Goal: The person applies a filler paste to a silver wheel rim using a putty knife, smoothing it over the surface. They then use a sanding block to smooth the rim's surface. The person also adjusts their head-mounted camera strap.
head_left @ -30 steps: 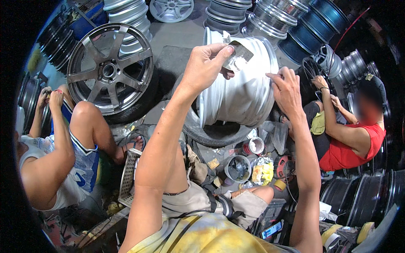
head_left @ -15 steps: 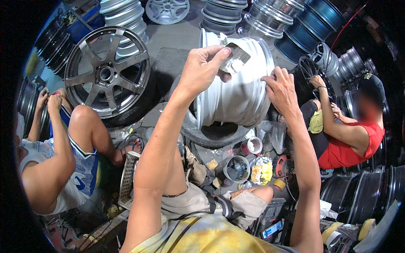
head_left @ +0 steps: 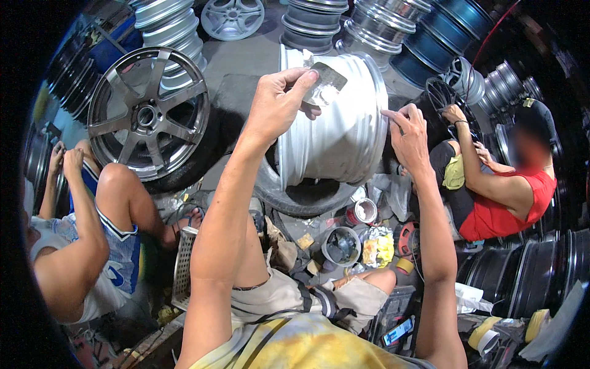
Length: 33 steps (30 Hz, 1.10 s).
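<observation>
In front of me a silver-white wheel rim (head_left: 332,135) lies on its side on a black tyre (head_left: 295,202). My left hand (head_left: 275,106) grips a flat grey plate (head_left: 334,75) between thumb and fingers, above the rim's barrel. White paste (head_left: 324,95) is smeared on that plate, and a small white lump (head_left: 307,56) shows beyond my thumb. At the rim's right lip is my right hand (head_left: 410,134), index finger stretched to the edge and the other fingers bent. Nothing shows in it.
A dark seven-spoke wheel (head_left: 147,115) leans at left. Nearer me stand an open tin (head_left: 365,211), a tub (head_left: 342,246) and a plastic basket (head_left: 184,261). One person (head_left: 74,258) sits at left, another in red (head_left: 510,206) at right. Stacked rims (head_left: 313,24) line the back.
The view has shifted, so the rim and the dark wheel sit farther left. My right index finger has slid outward along the rim toward its lip. The left hand still grips the plate.
</observation>
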Motion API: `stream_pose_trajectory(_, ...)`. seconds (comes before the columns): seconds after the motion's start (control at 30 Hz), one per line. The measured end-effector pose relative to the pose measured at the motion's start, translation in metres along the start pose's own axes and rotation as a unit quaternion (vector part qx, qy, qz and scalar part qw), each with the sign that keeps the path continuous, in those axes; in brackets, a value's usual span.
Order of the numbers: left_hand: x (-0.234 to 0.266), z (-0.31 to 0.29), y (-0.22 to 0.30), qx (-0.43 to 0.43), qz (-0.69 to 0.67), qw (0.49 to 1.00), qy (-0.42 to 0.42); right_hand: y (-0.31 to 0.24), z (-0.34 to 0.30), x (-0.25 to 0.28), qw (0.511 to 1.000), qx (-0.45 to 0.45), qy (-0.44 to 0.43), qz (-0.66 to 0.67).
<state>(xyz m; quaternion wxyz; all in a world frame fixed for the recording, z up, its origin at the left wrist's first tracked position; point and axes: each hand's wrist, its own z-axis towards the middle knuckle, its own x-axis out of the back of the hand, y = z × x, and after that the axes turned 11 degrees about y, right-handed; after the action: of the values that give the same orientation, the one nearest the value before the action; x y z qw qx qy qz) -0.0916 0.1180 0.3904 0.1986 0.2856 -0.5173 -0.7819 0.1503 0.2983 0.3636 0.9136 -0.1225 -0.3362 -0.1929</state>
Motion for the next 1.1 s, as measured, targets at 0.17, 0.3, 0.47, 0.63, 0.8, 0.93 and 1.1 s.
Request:
stream_pose_trajectory(0.17, -0.005, 0.0, -0.004, 0.005, -0.014, 1.0, -0.013, -0.004, -0.006, -0.012, 1.0, -0.002, 0.014, 0.019)
stream_pose_trajectory(0.3, -0.006, -0.002, -0.001, 0.003, -0.004, 1.0, -0.001, -0.008, -0.003, -0.022, 1.0, 0.011, 0.005, 0.002)
stream_pose_trajectory(0.47, -0.003, 0.002, -0.001, 0.005, 0.002, 1.0, 0.001, -0.004, -0.013, -0.017, 0.998, -0.037, 0.031, 0.031)
stream_pose_trajectory(0.63, -0.007, -0.001, -0.002, 0.001, -0.004, 1.0, 0.0, -0.012, -0.014, -0.019, 0.999, -0.029, 0.038, -0.005)
stream_pose_trajectory(0.8, -0.004, 0.001, -0.005, -0.004, 0.002, 1.0, -0.004, -0.013, -0.022, -0.021, 0.998, 0.006, 0.033, -0.046)
stream_pose_trajectory(0.93, -0.004, 0.001, -0.004, 0.007, 0.008, 1.0, -0.004, -0.012, -0.022, -0.031, 0.996, -0.001, 0.074, -0.045)
stream_pose_trajectory(1.1, -0.006, 0.001, -0.004, -0.002, 0.003, 1.0, -0.007, -0.013, -0.023, -0.033, 0.996, -0.049, 0.075, 0.013)
